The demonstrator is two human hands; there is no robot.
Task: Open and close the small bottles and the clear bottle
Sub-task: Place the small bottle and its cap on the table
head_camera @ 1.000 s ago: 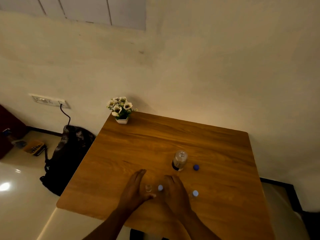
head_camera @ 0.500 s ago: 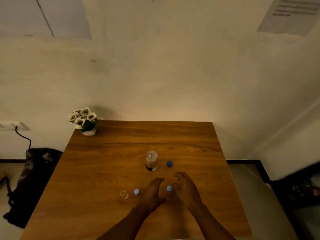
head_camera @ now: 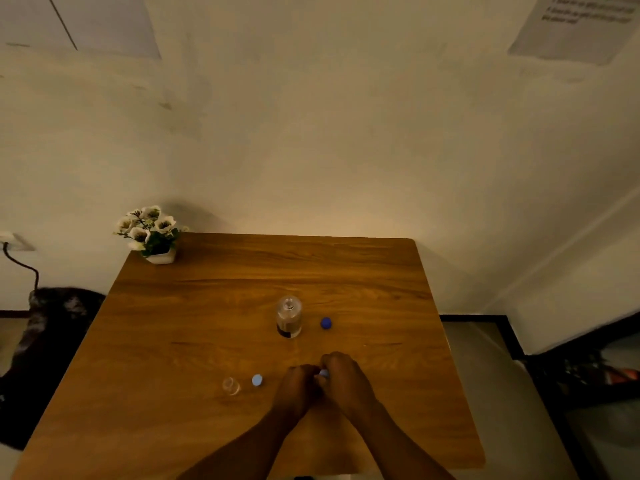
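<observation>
The clear bottle stands uncapped at the table's middle, its dark blue cap lying just to its right. Near the front, a small open glass bottle stands with a light blue cap beside it on the right. My left hand and my right hand are pressed together over a second small bottle, which is hidden by the fingers. Only its light blue cap shows, pinched under my right fingertips.
The wooden table is pushed against the wall. A small white pot of flowers stands at its far left corner. A dark bag lies on the floor to the left, below a wall socket with a cable.
The camera has swung to the right. Both hands left the first small bottle and its cap, shifted right, and closed together around the second small bottle and its light blue cap.
</observation>
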